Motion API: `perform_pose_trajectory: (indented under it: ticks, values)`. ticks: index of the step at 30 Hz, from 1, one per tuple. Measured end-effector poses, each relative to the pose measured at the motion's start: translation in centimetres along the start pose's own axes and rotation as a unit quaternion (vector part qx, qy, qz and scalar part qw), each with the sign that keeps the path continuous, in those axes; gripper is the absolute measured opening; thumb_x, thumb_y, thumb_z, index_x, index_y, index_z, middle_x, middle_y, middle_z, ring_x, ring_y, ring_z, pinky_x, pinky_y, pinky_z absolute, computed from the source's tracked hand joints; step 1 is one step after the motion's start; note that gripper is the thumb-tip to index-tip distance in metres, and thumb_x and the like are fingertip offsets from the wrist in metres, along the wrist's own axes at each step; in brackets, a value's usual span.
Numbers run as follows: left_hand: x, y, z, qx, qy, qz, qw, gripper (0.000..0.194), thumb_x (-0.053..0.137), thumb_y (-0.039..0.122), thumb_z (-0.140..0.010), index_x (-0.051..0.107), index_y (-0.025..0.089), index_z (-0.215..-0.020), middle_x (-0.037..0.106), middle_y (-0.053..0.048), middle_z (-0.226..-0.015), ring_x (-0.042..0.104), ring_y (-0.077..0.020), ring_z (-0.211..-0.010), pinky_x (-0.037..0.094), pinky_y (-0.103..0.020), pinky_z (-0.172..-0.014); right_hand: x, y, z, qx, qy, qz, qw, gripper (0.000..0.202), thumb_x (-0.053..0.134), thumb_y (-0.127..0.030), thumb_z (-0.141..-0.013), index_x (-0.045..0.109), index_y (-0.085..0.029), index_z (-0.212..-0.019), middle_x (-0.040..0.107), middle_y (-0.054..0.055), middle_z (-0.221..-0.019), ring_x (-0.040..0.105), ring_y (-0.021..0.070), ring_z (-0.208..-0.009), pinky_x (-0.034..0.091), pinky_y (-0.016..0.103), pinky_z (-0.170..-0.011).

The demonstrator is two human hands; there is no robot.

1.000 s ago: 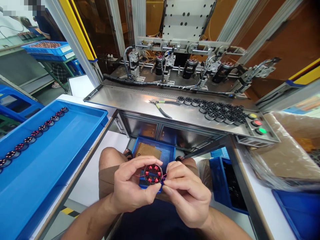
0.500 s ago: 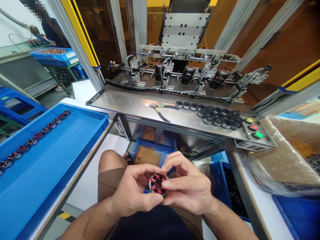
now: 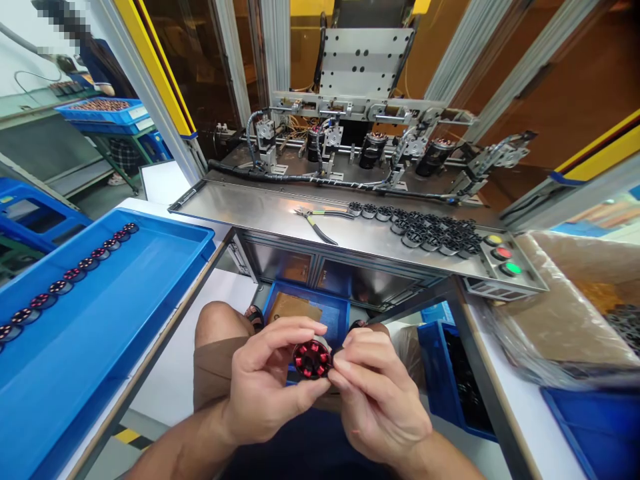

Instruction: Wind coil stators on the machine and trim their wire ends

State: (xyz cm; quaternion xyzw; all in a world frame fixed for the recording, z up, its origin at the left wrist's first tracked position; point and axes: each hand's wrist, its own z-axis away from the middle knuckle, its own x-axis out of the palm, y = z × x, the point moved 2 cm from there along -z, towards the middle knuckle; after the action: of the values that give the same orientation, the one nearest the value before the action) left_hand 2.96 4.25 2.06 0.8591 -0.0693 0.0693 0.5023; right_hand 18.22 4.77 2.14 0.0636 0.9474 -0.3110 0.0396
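A small round stator (image 3: 311, 359) with red wire coils sits between both of my hands, over my lap. My left hand (image 3: 267, 387) pinches its left side with thumb and fingers. My right hand (image 3: 377, 393) grips its right edge with thumb and forefinger. On my left, a blue tray (image 3: 125, 293) carries a row of finished red-coiled stators (image 3: 75, 270) along its far edge. A cluster of black unwound stator cores (image 3: 430, 233) lies on the steel machine shelf (image 3: 260, 210) ahead.
Pliers (image 3: 317, 220) lie on the shelf left of the cores. Yellow, red and green buttons (image 3: 503, 253) sit at the shelf's right end. Blue bins (image 3: 450, 373) stand on the floor by my knees. A plastic-wrapped box (image 3: 565, 313) rests on the right table. A person stands far left.
The stator has been turned in my hands and its loose red wire ends no longer show. My right fingers have shifted from over the stator to its right edge.
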Motion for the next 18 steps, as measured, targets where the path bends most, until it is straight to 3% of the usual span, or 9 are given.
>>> perform_pose_trajectory:
  ticks: [5,8,11,13,16,18]
  values:
    - [0.1,-0.3,0.5,0.019,0.028,-0.03,0.999,0.048,0.084,0.007,-0.069,0.071,0.027,-0.111,0.074,-0.008,-0.111,0.072,-0.0213,-0.103,0.063,-0.027,-0.079,1.1,-0.3,0.4,0.085,0.039,-0.023,0.995,0.023,0.061,-0.006,-0.087,0.07,-0.024,-0.099,0.064,0.003,-0.078,0.061,0.0175,-0.07,0.052,0.034,-0.061]
    - [0.0,-0.5,0.8,-0.01,0.035,-0.011,0.999,0.049,0.083,0.006,-0.07,0.069,0.029,-0.111,0.071,-0.006,-0.117,0.071,-0.0189,-0.103,0.062,-0.024,-0.079,1.7,-0.1,0.5,0.133,0.051,-0.052,0.988,0.013,0.059,-0.01,-0.09,0.066,-0.021,-0.088,0.061,0.003,-0.074,0.06,0.016,-0.067,0.051,0.03,-0.058]
    - [-0.3,-0.9,0.7,-0.095,0.019,0.034,0.995,0.057,0.089,0.019,-0.066,0.065,0.028,-0.117,0.067,-0.007,-0.122,0.07,-0.019,-0.102,0.059,-0.026,-0.085,1.7,0.4,0.6,0.135,0.043,-0.055,0.988,0.012,0.057,-0.012,-0.091,0.064,-0.021,-0.087,0.061,0.003,-0.076,0.059,0.0157,-0.069,0.051,0.03,-0.061]
    - [-0.8,-1.2,0.6,-0.167,-0.013,0.057,0.984,0.06,0.091,0.031,-0.064,0.061,0.024,-0.117,0.068,-0.007,-0.111,0.069,-0.0171,-0.094,0.057,-0.024,-0.081,1.5,0.8,0.6,0.129,0.034,-0.047,0.99,0.012,0.057,-0.011,-0.091,0.064,-0.021,-0.089,0.061,0.003,-0.077,0.059,0.0156,-0.071,0.05,0.03,-0.062]
    - [-1.3,-1.7,0.5,-0.256,-0.095,0.118,0.955,0.048,0.078,0.046,-0.078,0.057,0.021,-0.113,0.068,-0.003,-0.084,0.065,-0.0118,-0.072,0.052,-0.02,-0.064,1.1,1.2,0.5,0.121,0.016,-0.035,0.992,0.014,0.058,-0.008,-0.089,0.064,-0.021,-0.089,0.062,0.003,-0.077,0.059,0.0154,-0.072,0.049,0.029,-0.063]
    - [-1.4,-1.8,0.5,-0.282,-0.12,0.164,0.938,0.043,0.069,0.05,-0.086,0.054,0.02,-0.114,0.068,-0.003,-0.077,0.065,-0.0129,-0.067,0.052,-0.022,-0.061,0.9,1.3,0.4,0.12,0.008,-0.028,0.992,0.016,0.058,-0.006,-0.089,0.064,-0.021,-0.089,0.062,0.002,-0.076,0.059,0.0153,-0.071,0.049,0.029,-0.064]
